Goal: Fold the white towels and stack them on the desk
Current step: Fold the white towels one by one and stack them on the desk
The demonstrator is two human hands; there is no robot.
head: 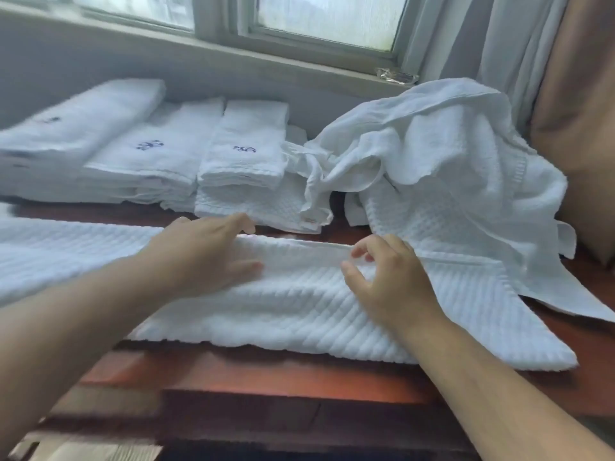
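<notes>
A white ribbed towel (299,307) lies stretched across the reddish-brown desk (273,380) in front of me. My left hand (199,254) rests flat on the towel near its far edge, fingers straight. My right hand (386,277) sits on the same towel, its fingers curled at the far hem; whether they pinch it is unclear. Behind, three stacks of folded white towels (243,154) with blue marks stand along the wall. A heap of unfolded white towels (439,168) lies at the right.
A window sill (299,68) runs above the stacks, with a clear plastic wrapper (396,75) on it. Grey and tan curtains (572,94) hang at the right. The desk's front edge is near my forearms.
</notes>
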